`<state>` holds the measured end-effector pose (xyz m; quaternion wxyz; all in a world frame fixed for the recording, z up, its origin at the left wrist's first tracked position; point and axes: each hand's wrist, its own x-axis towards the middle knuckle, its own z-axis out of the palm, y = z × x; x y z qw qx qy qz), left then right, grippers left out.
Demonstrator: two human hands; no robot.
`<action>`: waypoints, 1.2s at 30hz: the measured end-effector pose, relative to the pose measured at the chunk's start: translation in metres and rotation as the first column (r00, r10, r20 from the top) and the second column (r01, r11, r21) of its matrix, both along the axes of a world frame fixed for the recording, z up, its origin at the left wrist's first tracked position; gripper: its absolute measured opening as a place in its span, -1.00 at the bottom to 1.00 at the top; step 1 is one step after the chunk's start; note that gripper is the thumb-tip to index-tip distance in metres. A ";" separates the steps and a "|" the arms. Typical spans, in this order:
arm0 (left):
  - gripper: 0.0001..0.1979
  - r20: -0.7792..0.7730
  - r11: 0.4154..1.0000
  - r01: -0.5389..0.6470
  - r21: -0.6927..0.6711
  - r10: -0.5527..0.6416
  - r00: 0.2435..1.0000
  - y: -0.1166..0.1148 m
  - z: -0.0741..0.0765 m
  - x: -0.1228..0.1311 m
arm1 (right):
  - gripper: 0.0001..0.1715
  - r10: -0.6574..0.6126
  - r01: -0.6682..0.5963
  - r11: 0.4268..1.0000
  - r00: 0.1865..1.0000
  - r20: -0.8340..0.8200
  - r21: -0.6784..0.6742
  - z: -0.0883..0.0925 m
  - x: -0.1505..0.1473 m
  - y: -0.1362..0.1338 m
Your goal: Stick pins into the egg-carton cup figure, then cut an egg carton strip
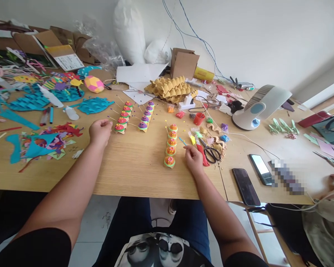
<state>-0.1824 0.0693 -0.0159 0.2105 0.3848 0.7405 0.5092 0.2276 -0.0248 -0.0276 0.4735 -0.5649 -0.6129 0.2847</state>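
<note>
Nearest the lens, a printed shirt (156, 250) is seen below the table (139, 170). The right hand (194, 158) is pinched on a thin blue pin (182, 141), just beside the middle cup caterpillar (170, 147). The left hand (100, 131) is curled shut next to the left caterpillar (123, 118); anything inside is hidden. The pin is probably best kept low and guided squarely, with the row steadied.

Black short sleeves (30, 248) well back from left hand (100, 131) and right hand (193, 159); black T-shirt (122, 256) with grey-white print (167, 246); dark blue trousers (133, 218)
</note>
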 end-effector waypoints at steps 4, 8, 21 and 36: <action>-0.75 0.167 0.992 -0.073 -0.100 0.088 0.982 0.027 0.000 -0.003 | -0.66 0.002 -0.002 1.000 1.000 0.013 0.004 -0.003 0.002 0.001; -0.82 0.237 0.990 -0.099 -0.105 0.121 0.964 0.040 -0.006 -0.002 | -0.67 0.023 -0.024 1.000 0.999 0.040 0.011 -0.005 0.002 0.001; -0.88 0.218 0.993 -0.102 -0.066 0.114 0.969 0.052 -0.021 -0.002 | -0.67 0.036 -0.037 0.999 0.997 0.073 0.016 -0.003 0.000 -0.001; -0.82 0.116 0.998 -0.028 -0.051 0.034 0.993 0.060 -0.016 -0.003 | -0.65 0.036 -0.038 0.999 0.994 0.105 0.011 -0.005 0.001 0.000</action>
